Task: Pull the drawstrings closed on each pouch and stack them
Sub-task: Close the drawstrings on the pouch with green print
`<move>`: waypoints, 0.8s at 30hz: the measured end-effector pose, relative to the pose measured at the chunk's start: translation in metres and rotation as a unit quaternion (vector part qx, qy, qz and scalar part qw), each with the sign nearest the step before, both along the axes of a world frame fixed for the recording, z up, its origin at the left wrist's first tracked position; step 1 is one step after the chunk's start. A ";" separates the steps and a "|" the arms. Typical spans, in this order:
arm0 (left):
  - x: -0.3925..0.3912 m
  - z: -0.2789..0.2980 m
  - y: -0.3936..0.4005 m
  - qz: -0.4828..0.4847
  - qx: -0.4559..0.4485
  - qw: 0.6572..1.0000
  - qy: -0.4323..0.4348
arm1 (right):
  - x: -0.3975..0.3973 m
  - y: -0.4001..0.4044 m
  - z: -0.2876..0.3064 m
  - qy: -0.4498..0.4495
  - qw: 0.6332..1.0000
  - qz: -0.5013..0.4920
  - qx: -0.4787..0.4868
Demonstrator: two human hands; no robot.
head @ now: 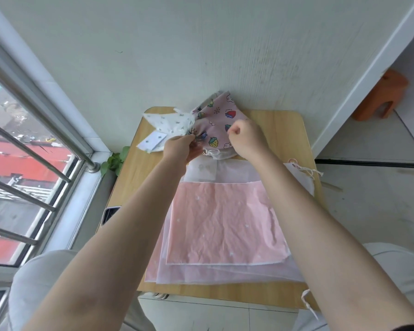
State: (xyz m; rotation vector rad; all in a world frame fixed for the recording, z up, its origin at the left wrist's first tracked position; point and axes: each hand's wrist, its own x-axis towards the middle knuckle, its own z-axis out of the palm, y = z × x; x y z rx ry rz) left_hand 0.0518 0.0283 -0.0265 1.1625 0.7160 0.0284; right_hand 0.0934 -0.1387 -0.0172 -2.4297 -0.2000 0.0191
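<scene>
Up at the far end of the wooden table [285, 130], the strawberry-print pouch [215, 120] lies between both hands. The left hand [179, 149] pinches its gathered mouth, where a white leaf-print pouch [170, 123] fans out leftward. The right hand [246, 137] is curled into a fist just above it; whether it holds a cord I cannot tell. Nearer, one pink pouch [225, 220] lies flat atop sheer white pouches [201, 275], their number unclear.
</scene>
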 end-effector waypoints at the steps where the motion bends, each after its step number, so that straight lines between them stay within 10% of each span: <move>1: -0.002 -0.001 -0.001 -0.014 0.022 1.000 0.005 | -0.003 -0.007 -0.003 0.020 0.999 0.009 -0.029; 9: -0.013 -0.009 -0.023 -0.181 0.329 0.927 -0.026 | -0.031 -0.026 -0.038 0.160 0.954 0.084 -0.239; 12: -0.010 -0.007 -0.026 -0.230 0.494 0.837 -0.050 | -0.037 -0.029 -0.045 0.170 0.947 0.092 -0.256; 20: 0.021 0.022 -0.022 -0.275 0.686 0.667 -0.100 | -0.015 -0.016 -0.006 -0.039 0.992 -0.009 0.118; 24: 0.031 0.024 -0.014 -0.312 0.711 0.620 -0.119 | 0.013 0.001 0.007 -0.019 0.992 0.057 0.112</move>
